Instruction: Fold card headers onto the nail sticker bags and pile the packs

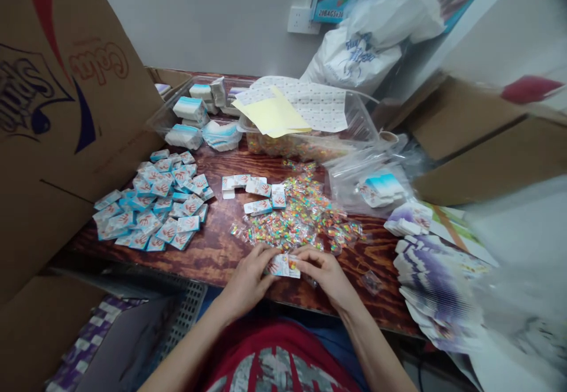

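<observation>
Between my two hands is a small printed carton (283, 265), white with a hand picture on it, held low over the table's front edge. My left hand (250, 275) pinches its left end, fingers closed. The right hand (324, 273) grips the other end between thumb and fingertips. Just beyond my fingers spreads a heap of small clear sachets (305, 209) with colourful bits inside. Several small white cartons (259, 188) lie at the heap's left side. Farther left is a big pile of blue-and-white cartons (153, 203).
A large cardboard box (66, 114) stands at the left. Clear plastic tubs at the back hold bundled cartons (190, 108) and sachets, with papers (274, 114) on top. On the right are a plastic bag of flat cartons (381, 190) and stacked purple-white flat cartons (434, 280).
</observation>
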{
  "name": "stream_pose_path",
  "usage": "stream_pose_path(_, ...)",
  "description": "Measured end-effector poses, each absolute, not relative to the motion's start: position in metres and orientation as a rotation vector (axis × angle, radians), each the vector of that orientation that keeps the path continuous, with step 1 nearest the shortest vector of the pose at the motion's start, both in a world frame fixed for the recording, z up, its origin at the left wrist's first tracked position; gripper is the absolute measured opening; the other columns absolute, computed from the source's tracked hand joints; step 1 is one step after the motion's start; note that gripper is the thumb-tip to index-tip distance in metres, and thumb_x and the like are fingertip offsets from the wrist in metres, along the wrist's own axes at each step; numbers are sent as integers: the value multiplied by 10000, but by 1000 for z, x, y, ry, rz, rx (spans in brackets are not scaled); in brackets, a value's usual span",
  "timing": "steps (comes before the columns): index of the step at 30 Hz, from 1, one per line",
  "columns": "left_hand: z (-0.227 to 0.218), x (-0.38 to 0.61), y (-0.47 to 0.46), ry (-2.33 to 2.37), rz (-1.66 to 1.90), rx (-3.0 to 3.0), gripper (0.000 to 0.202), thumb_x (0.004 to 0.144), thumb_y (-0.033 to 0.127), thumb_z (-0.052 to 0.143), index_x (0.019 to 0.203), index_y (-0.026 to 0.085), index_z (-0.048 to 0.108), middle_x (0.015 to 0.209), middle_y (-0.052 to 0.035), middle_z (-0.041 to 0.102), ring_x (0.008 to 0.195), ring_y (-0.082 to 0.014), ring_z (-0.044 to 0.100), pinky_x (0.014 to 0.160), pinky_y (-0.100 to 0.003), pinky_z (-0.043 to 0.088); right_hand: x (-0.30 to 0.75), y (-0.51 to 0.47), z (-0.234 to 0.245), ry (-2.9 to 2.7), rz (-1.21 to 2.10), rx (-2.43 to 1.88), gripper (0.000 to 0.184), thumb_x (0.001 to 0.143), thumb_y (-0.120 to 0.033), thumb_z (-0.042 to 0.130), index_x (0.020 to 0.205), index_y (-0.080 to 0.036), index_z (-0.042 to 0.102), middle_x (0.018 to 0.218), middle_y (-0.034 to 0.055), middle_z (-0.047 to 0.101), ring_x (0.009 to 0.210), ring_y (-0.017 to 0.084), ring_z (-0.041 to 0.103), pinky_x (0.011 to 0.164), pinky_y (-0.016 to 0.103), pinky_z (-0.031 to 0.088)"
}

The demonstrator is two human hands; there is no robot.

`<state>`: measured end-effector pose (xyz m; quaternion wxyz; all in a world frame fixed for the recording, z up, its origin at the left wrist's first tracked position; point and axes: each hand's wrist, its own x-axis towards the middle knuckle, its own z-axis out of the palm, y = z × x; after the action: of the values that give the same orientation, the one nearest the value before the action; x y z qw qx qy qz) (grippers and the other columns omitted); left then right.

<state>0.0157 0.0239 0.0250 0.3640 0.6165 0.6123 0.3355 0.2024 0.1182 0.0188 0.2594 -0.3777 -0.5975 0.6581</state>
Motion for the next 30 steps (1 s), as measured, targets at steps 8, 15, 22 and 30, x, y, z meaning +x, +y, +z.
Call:
stream_pose_path(8, 22, 29, 24, 1628, 937, 1578, 508, 813, 84, 611, 1278, 256, 504, 1200, -71, 546, 1096, -228, 562, 938, -366, 478, 187, 109, 14, -1817, 1385, -1077, 196, 826, -337, 625, 693, -212, 698, 955, 84, 678, 960, 261, 600, 878, 382, 423)
stream_pose_path(15, 18, 38, 28, 1621, 1243, 1225, 364, 840, 193, 610, 1202, 219, 589, 1165, -80, 599, 1097, -229, 577, 994, -400, 457, 174, 115, 18, -1699, 1503, -1063, 282, 855, -430, 592, 785, -189, 720, 820, 58, 683, 812, 235, 613, 760, 337, 459)
stream_pose_path(22, 30, 41, 37, 1544, 1225, 918, 332, 848, 345, 608, 1134, 176, 616, 845, -33, 651, 694, -168, 627, 663, -302, 546, 173, 100, 11, -1226, 1516, -1100, 389, 779, -360, 725, 1113, -222, 582, 991, 49, 687, 878, 206, 632, 771, 303, 488)
stream_pose_path(30, 45, 28, 32, 1291, 1132, 1035, 561, 837, 274, 645, 1382, 270, 511, 1049, -67, 690, 876, -202, 651, 782, -333, 551, 178, 110, 21, -1210, 1768, -903, 373, 707, -266, 786, 961, -245, 514, 884, -6, 666, 788, 159, 639, 698, 255, 502)
